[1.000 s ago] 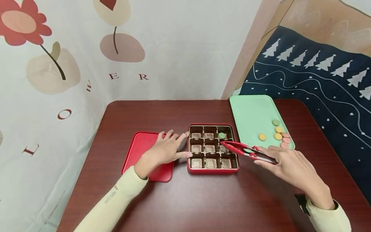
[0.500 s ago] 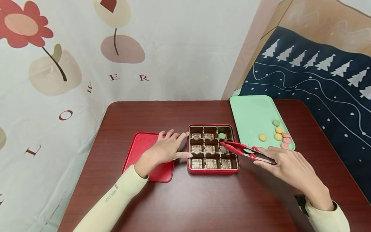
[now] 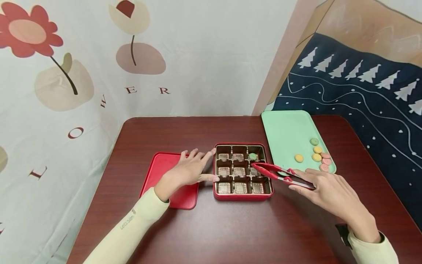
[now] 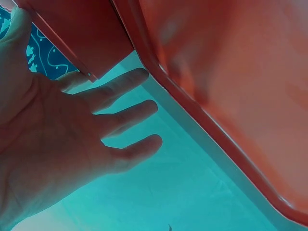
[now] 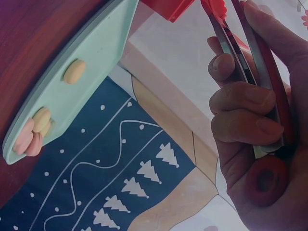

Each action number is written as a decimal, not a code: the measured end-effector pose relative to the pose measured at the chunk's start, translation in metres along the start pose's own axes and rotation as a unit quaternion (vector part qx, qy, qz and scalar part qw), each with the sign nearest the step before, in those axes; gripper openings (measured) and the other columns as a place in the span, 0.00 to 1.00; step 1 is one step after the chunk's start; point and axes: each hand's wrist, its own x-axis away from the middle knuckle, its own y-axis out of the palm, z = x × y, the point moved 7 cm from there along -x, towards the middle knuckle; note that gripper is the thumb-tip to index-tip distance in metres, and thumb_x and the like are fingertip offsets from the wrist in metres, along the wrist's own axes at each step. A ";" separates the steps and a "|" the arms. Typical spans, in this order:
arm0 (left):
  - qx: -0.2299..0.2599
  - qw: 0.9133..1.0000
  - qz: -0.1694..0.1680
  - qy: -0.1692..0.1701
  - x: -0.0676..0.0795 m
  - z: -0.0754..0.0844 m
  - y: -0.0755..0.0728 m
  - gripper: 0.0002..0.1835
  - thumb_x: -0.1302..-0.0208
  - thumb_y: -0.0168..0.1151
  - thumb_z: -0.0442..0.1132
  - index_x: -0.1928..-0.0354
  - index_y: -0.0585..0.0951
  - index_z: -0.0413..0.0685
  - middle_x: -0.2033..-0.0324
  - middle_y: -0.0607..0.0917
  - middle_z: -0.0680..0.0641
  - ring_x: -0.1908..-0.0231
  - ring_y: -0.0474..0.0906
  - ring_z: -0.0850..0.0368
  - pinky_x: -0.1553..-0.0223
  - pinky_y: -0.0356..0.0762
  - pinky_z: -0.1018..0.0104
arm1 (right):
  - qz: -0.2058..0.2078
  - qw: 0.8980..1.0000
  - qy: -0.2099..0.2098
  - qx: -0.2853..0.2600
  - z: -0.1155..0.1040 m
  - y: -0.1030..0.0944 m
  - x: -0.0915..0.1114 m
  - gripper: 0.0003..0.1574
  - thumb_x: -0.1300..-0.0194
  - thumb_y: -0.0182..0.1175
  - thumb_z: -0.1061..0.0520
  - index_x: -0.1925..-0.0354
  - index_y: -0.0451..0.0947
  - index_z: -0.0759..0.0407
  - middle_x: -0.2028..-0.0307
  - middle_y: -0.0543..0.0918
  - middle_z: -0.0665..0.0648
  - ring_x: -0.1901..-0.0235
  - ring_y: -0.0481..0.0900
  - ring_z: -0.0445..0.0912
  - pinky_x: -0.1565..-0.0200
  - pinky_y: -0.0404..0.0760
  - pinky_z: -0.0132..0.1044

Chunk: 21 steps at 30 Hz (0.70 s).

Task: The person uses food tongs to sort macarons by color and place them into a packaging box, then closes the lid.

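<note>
A red box with a brown divided insert sits mid-table. One green macaron lies in its far right compartment. My left hand spreads its straight fingers beside the box, thumb and index fingertips at its left rim; the palm and loose fingers show in the left wrist view. My right hand grips red-and-metal tongs, their tips over the right compartment of the middle row and partly hiding it. In the right wrist view the fingers wrap around the tongs' handles.
A mint-green tray at the back right carries several macarons: green, yellow and pink. The red lid lies left of the box, partly under the left hand. A printed cloth hangs behind the table.
</note>
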 end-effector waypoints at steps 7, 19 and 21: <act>0.008 1.000 0.000 -0.001 -0.004 -0.002 0.000 0.61 0.32 0.63 0.77 0.10 0.48 0.56 0.27 0.76 0.38 0.22 0.61 0.31 0.29 0.56 0.27 | -0.002 1.000 0.007 0.000 0.001 0.001 0.001 0.36 0.45 0.85 0.44 0.40 0.91 0.53 0.58 0.92 0.57 0.80 0.71 0.34 0.82 0.66 0.33; 0.034 0.999 -0.020 -0.004 -0.011 -0.005 0.001 0.65 0.35 0.67 0.77 0.10 0.43 0.59 0.26 0.74 0.38 0.22 0.60 0.33 0.29 0.56 0.31 | -0.008 1.000 0.020 -0.006 0.003 0.003 0.002 0.37 0.44 0.85 0.42 0.39 0.91 0.54 0.58 0.92 0.57 0.79 0.71 0.34 0.81 0.66 0.33; 0.038 0.999 -0.020 -0.005 -0.010 -0.006 0.001 0.65 0.34 0.67 0.76 0.10 0.43 0.59 0.26 0.74 0.38 0.22 0.61 0.34 0.29 0.56 0.31 | -0.007 1.000 0.018 -0.007 0.003 0.004 0.002 0.37 0.44 0.85 0.40 0.39 0.91 0.53 0.58 0.92 0.56 0.80 0.70 0.33 0.81 0.66 0.33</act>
